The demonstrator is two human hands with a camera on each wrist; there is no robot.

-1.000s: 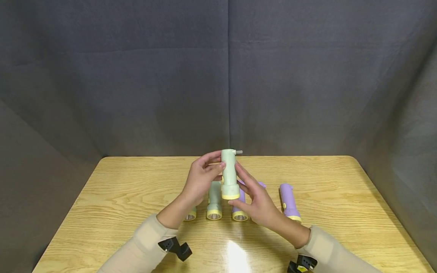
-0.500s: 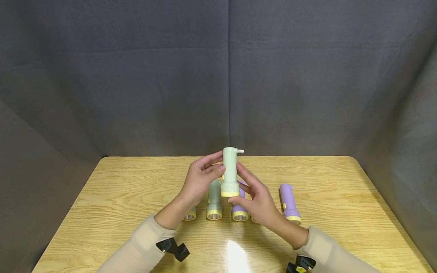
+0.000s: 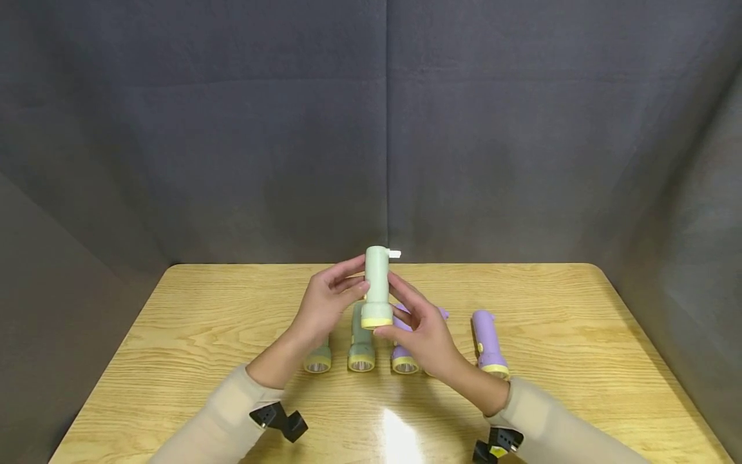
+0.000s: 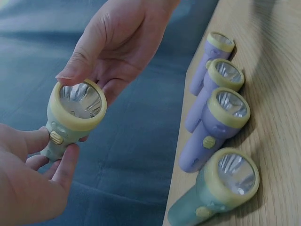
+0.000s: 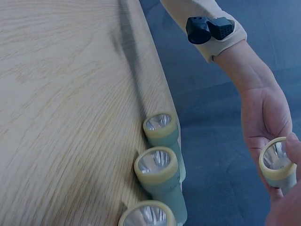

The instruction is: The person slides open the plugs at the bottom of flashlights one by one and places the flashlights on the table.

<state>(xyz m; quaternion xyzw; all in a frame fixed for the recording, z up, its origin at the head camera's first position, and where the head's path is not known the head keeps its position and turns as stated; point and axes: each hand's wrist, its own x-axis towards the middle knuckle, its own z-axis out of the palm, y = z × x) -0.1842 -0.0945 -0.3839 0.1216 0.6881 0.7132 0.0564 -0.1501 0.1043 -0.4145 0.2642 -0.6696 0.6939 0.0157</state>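
A light green flashlight [image 3: 377,283] with a yellow rim is held above the table, its lens end down in the head view. A small pale tab [image 3: 395,254] juts sideways from its upper end. My left hand [image 3: 324,303] grips the body, thumb and fingertips close to the yellow switch [image 4: 56,137]. From the other side, my right hand [image 3: 429,338] holds it, its thumb at the yellow rim and its fingers along the body. In the left wrist view the lens [image 4: 82,100] looks unlit.
On the wooden table [image 3: 203,361], two green flashlights [image 3: 362,354] and several purple flashlights [image 3: 489,338] lie in a row, lenses toward me. One purple flashlight [image 3: 444,313] is mostly hidden behind my right hand. A dark grey curtain [image 3: 278,142] hangs behind the table.
Both hands and the held flashlight have moved a little left and slightly up. My grip looks the same. The flashlights on the table have stayed put.
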